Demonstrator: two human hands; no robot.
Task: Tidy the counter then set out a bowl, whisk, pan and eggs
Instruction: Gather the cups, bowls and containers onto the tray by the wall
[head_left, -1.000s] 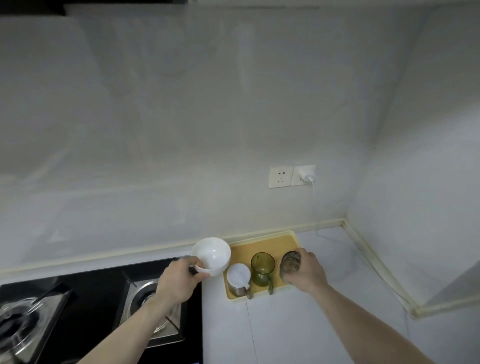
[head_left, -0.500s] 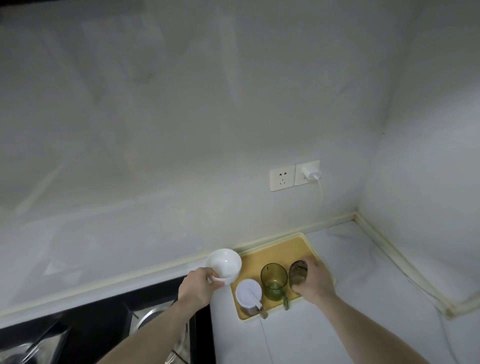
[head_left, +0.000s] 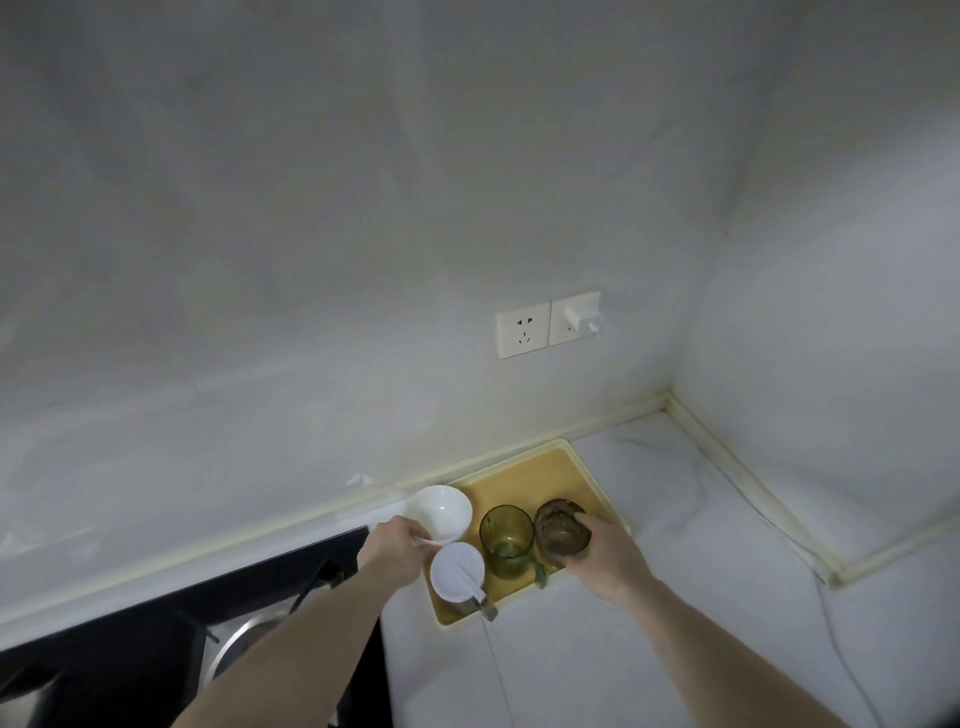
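Observation:
My left hand (head_left: 392, 550) holds a white bowl (head_left: 441, 512) by its near rim, at the left edge of a yellow tray (head_left: 540, 467) by the back wall. My right hand (head_left: 605, 556) grips a brown glass (head_left: 561, 527) standing at the tray's right side. Between them on the tray stand a green glass mug (head_left: 506, 538) and a white-lidded cup (head_left: 458, 569) with a metal handle. No whisk, pan or eggs are in view.
A black gas hob (head_left: 156, 639) with a steel burner ring lies at lower left. White counter (head_left: 649, 519) runs right to the corner. A wall socket (head_left: 522, 328) and a plugged charger (head_left: 579, 317) sit above, its cable trailing down across the counter.
The view has tilted up and left. Both hands have stayed on the bowl and the brown glass; the bowl now sits lower, nearer the tray's left edge.

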